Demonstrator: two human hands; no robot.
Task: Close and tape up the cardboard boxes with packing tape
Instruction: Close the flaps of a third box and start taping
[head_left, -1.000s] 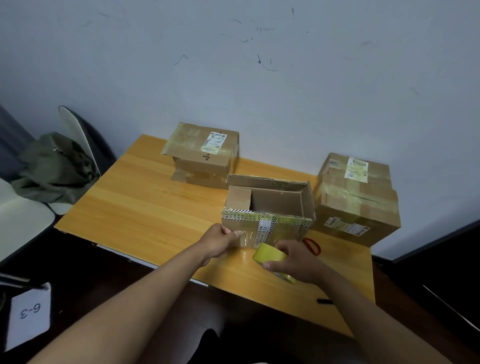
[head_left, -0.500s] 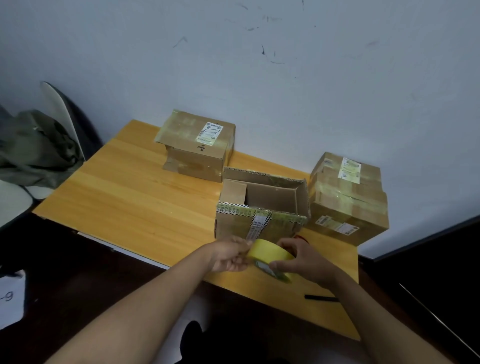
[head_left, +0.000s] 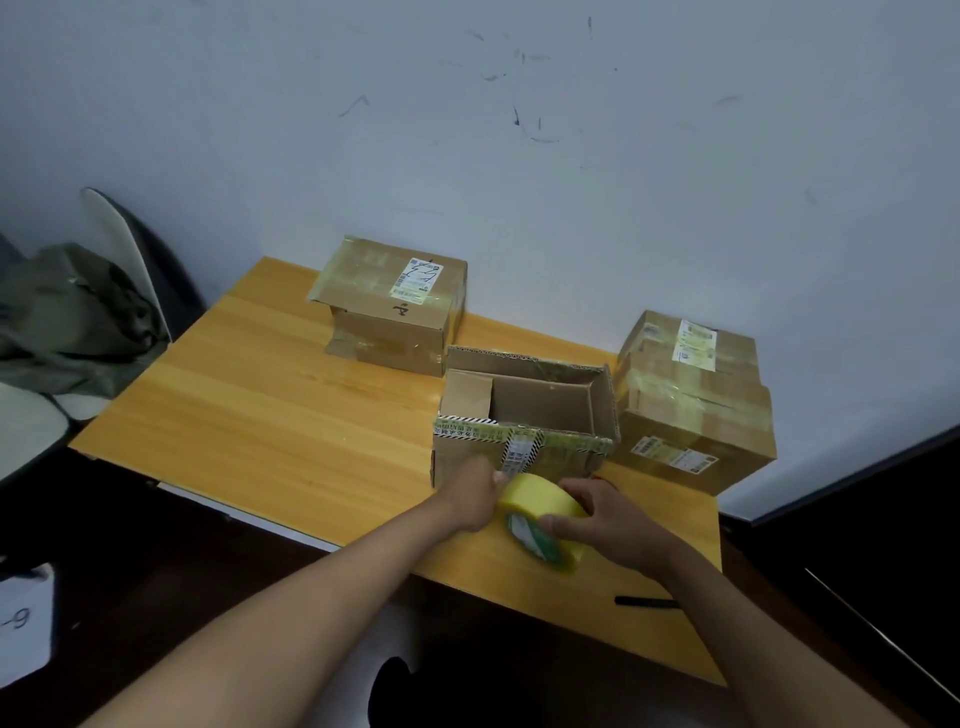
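An open cardboard box (head_left: 524, 410) stands in the middle of the wooden table (head_left: 270, 415), its top flaps up and its inside empty. A yellowish roll of packing tape (head_left: 540, 512) is held just in front of the box. My right hand (head_left: 608, 522) grips the roll from the right. My left hand (head_left: 470, 493) has its fingers curled at the roll's left edge, near the box's front wall; whether it pinches the tape end is hidden.
A taped box with a label (head_left: 395, 304) sits at the back of the table. Two taped boxes (head_left: 691, 400) are stacked at the right against the wall. A black marker (head_left: 647, 603) lies near the front right edge. A chair with a green garment (head_left: 78, 312) stands left.
My left hand left the box's front and came to the tape roll. My right hand lifted the roll slightly toward the box. The camera shifted.
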